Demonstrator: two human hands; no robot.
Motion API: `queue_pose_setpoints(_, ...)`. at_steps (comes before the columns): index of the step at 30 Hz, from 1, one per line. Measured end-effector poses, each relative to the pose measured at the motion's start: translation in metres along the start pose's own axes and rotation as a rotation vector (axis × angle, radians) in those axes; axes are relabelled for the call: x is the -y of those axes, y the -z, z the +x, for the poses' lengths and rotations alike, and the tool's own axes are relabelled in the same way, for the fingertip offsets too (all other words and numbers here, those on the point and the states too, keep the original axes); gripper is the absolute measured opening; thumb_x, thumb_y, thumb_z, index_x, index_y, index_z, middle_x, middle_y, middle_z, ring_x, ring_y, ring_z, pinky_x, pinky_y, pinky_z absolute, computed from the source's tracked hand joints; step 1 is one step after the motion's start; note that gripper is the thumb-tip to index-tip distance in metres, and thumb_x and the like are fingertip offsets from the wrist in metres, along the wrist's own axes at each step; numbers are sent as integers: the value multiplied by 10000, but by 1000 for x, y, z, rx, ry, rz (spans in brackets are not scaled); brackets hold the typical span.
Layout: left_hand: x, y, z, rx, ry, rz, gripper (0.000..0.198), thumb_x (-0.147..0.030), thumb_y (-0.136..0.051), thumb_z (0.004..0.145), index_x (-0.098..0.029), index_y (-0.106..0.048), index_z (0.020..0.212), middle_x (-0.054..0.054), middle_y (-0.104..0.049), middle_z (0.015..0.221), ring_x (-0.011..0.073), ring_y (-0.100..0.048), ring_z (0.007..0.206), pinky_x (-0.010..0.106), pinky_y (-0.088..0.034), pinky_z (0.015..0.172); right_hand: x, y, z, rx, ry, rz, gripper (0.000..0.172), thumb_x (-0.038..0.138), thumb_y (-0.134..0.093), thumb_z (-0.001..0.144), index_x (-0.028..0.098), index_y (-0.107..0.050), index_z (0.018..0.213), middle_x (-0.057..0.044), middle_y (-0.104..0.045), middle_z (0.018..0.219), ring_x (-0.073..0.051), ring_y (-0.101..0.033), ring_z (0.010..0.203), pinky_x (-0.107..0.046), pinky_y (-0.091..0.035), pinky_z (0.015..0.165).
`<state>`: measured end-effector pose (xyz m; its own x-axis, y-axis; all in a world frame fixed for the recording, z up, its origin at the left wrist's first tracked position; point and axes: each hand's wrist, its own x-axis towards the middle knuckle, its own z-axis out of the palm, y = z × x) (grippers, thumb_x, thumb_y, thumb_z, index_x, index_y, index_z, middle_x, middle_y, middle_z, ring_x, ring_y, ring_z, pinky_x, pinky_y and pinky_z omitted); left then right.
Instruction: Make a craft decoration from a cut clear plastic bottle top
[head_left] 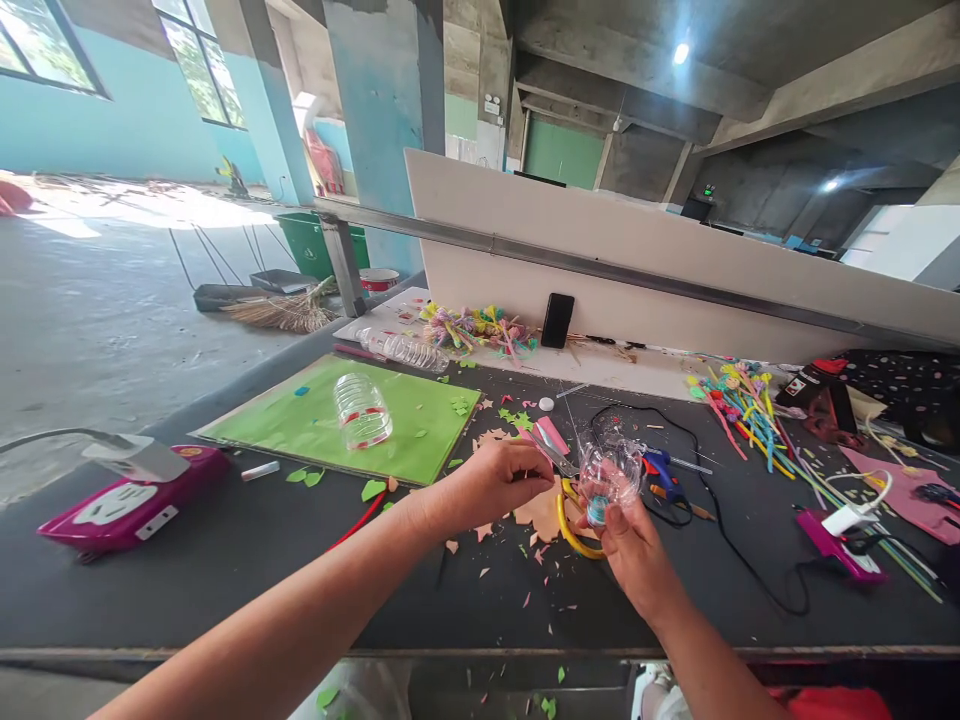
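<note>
My right hand (634,550) is wrapped round a clear plastic bottle piece (611,470) with a pale blue cap part at its lower end. Just left of it, my left hand (517,475) has its fingers pinched together; whatever sits between them is too small to make out. Yellow-handled scissors (571,525) lie on the dark table between and under the hands. A blue glue gun (666,475) rests right of the plastic piece. Paper scraps (536,512) in peach and pink are scattered beneath my hands.
A cut bottle part (361,410) stands on green sheets (262,425) at the left. Behind lies a clear bottle (405,350). Purple power strips (127,505) sit at both sides. A phone (557,320) leans at the back, and colourful stems (750,410) lie at the right.
</note>
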<state>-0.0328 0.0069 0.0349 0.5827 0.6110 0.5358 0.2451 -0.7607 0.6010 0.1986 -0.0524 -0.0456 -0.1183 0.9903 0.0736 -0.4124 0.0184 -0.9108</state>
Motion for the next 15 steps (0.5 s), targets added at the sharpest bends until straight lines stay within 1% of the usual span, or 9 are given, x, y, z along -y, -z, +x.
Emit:
queue_pose_setpoints(3,-9,6,6,43,26,43,138,-213,-624,864,-190,-741,797,43,-688,733,156,-610,714,234,-435,683,3,-2,-3,24,2,9,563,421,-649,901,345,-446,1420,-42,-638,1265,-197,-652,1016,-385,-507,969)
queue_pose_setpoints(6,-17,12,12,71,41,46,136,-213,-621,860,-176,-737,798,45,-684,742,148,-613,697,221,-439,650,6,-5,-6,74,-4,45,526,416,-631,915,339,-463,1408,-41,-636,1248,-196,-633,1035,-389,-490,976)
queue_pose_setpoints(11,-30,17,20,92,-23,73,133,-190,-615,863,-172,-734,805,44,-692,756,148,-624,716,221,-450,668,5,-9,-9,147,-20,59,475,413,-584,946,342,-470,1402,-49,-637,1239,-190,-618,1050,-372,-478,960)
queue_pose_setpoints(15,-43,21,25,125,-66,116,144,-182,-601,880,-170,-734,826,49,-691,790,144,-630,734,226,-465,701,4,-10,-9,160,-10,43,481,424,-604,933,328,-489,1390,-53,-643,1196,-187,-601,1051,-324,-492,884)
